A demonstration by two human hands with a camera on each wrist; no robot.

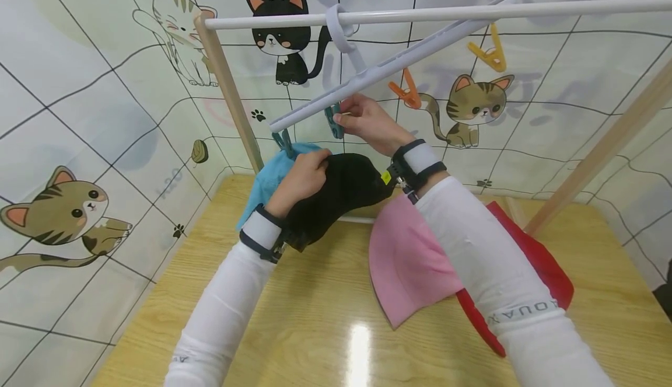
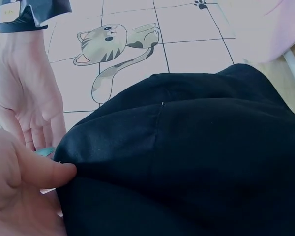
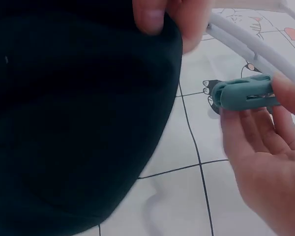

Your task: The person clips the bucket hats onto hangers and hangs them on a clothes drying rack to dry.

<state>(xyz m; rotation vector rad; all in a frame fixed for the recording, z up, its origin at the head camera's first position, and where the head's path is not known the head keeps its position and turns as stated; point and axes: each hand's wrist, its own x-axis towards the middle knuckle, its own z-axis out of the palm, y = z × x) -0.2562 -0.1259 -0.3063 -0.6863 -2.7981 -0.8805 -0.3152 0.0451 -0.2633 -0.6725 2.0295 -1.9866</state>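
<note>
My left hand (image 1: pixel 304 178) pinches the edge of a black cap (image 1: pixel 341 191) and holds it up below a tilted white hanger (image 1: pixel 383 70). In the left wrist view the thumb lies over the dark fabric (image 2: pixel 187 147). My right hand (image 1: pixel 375 123) grips a teal clip (image 1: pixel 333 121) between thumb and fingers, just under the hanger bar. The right wrist view shows this clip (image 3: pixel 246 93) a little apart from the cap's edge. A light blue cap (image 1: pixel 265 180) hangs from another teal clip (image 1: pixel 283 143) at the hanger's lower left end, partly hidden behind my left hand.
The hanger hooks over a white rail (image 1: pixel 446 13) between wooden posts (image 1: pixel 231 92). An orange clip (image 1: pixel 408 90) and a yellow clip (image 1: pixel 490 51) hang farther right. On the wooden table (image 1: pixel 294 317) lie a pink cap (image 1: pixel 409 258) and a red cap (image 1: pixel 548 261), partly under my right forearm.
</note>
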